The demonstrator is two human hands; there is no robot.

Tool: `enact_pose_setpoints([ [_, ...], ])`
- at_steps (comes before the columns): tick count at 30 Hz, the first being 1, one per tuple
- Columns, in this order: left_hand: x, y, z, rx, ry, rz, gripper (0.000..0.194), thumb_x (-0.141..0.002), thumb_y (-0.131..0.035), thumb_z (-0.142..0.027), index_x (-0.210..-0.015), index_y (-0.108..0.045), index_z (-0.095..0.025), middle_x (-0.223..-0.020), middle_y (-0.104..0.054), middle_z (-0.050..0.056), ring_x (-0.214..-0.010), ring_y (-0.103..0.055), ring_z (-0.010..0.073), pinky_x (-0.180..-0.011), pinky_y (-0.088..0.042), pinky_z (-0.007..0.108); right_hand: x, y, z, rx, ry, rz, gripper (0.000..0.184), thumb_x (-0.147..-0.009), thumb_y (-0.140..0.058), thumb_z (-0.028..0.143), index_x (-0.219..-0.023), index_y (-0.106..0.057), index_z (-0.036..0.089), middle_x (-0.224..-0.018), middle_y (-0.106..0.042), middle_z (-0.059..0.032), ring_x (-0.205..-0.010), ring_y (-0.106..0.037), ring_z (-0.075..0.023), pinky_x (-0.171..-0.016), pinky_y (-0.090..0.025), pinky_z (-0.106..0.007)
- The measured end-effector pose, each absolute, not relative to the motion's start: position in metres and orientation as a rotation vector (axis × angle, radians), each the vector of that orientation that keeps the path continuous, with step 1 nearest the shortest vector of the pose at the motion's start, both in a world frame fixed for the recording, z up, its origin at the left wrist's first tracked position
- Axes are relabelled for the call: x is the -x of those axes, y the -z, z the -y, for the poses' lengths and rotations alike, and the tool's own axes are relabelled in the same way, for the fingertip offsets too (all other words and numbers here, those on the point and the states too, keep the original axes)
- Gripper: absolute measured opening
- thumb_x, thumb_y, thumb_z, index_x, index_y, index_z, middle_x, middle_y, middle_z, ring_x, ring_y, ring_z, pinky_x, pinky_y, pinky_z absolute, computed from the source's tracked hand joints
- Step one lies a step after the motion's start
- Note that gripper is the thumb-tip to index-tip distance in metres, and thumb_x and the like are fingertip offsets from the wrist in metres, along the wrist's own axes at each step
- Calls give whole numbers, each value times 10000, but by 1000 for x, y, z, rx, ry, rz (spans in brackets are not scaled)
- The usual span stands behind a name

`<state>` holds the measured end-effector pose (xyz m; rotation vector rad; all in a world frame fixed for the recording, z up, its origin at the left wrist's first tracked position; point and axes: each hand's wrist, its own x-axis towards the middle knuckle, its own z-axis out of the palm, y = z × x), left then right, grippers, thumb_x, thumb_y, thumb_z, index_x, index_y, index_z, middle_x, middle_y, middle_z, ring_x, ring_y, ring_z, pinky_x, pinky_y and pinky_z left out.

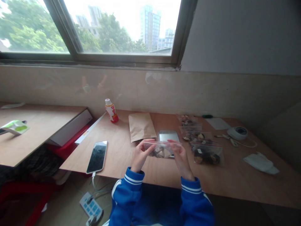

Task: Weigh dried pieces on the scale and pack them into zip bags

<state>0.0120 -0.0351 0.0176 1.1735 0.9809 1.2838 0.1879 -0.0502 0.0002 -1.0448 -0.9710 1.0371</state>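
Between my two hands a clear zip bag (162, 151) is held up over the table, with several pale and grey pieces inside whose kind I cannot make out. My left hand (142, 153) pinches the bag's top left corner. The top right corner is gripped by my right hand (182, 157). Just behind the bag lies a flat silver-grey device (168, 136), partly covered by the bag and my right hand. A brown paper pouch (141, 126) lies behind my left hand. More filled zip bags (207, 154) lie in a row to the right.
On the left a phone (97, 157) lies plugged in near the table edge, and a red-and-white bottle (111, 110) stands behind it. A white dome camera (237, 133) with its cable and a crumpled white tissue (261, 163) lie right. A power strip (91, 205) is on the floor.
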Motion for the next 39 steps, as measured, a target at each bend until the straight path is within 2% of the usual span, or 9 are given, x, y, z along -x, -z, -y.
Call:
enact_pose_setpoints([
  [3, -11, -14, 37, -1172, -1278, -981, 284, -731, -719, -366, -899, -704, -138, -845, -724, 65, -787, -676, 184, -659, -546, 253, -185, 4, 49, 1065, -1040, 1018, 270, -722, -734, 397, -893, -711, 190, -921, -735, -60, -859, -687, -205, -781, -553, -322],
  [9, -9, -10, 37, -1153, -1275, -984, 274, -716, -727, -375, -857, -705, -141, -752, -710, 54, -685, -674, 180, -559, -533, 244, -181, 0, 51, 1154, -1012, 993, 264, -691, -748, 415, -801, -714, 177, -793, -734, -51, -753, -693, -214, -650, -572, -312],
  [21, -14, -11, 41, -1185, -1350, -990, 216, -736, -715, -345, -813, -698, -144, -782, -717, 46, -722, -671, 169, -642, -541, 255, -185, -3, 54, 1183, -988, 1015, 230, -700, -750, 393, -736, -690, 174, -715, -723, -27, -678, -679, -192, -635, -539, -284],
  [23, -14, -11, 40, -1203, -1331, -964, 230, -727, -723, -339, -849, -711, -144, -861, -722, 60, -755, -675, 175, -650, -550, 260, -187, -3, 54, 1141, -1044, 1028, 232, -710, -743, 402, -764, -692, 182, -782, -741, -35, -747, -694, -206, -690, -549, -303],
  [26, -15, -11, 40, -1221, -1339, -970, 260, -711, -738, -332, -891, -725, -145, -950, -722, 83, -817, -680, 195, -674, -564, 275, -184, -7, 55, 1076, -1143, 1059, 325, -714, -736, 432, -951, -705, 211, -962, -746, -64, -904, -696, -247, -815, -550, -383],
  [28, -17, -12, 41, -1220, -1348, -984, 242, -719, -730, -339, -856, -733, -140, -912, -727, 85, -811, -682, 203, -676, -569, 284, -180, -8, 55, 1055, -1187, 1088, 407, -712, -732, 454, -1045, -694, 223, -1026, -734, -81, -957, -685, -269, -866, -534, -441],
  [30, -19, -13, 42, -1208, -1352, -990, 227, -726, -723, -344, -817, -736, -137, -857, -731, 78, -781, -683, 198, -666, -567, 280, -176, -9, 55, 1050, -1160, 1113, 368, -712, -730, 464, -985, -720, 218, -1002, -740, -83, -952, -686, -275, -892, -519, -460],
  [35, -18, -12, 42, -1147, -1364, -1046, 253, -700, -741, -364, -803, -733, -133, -780, -732, 66, -691, -676, 184, -572, -546, 256, -174, -7, 54, 1070, -1116, 1177, 258, -729, -720, 433, -858, -746, 211, -911, -755, -61, -886, -694, -247, -859, -529, -401],
  [39, -16, -11, 41, -1194, -1401, -1073, 237, -702, -740, -363, -760, -729, -134, -771, -728, 67, -731, -677, 192, -631, -549, 268, -174, -8, 56, 1121, -1033, 1184, 233, -736, -714, 415, -824, -745, 201, -833, -752, -48, -799, -694, -231, -775, -545, -357],
])
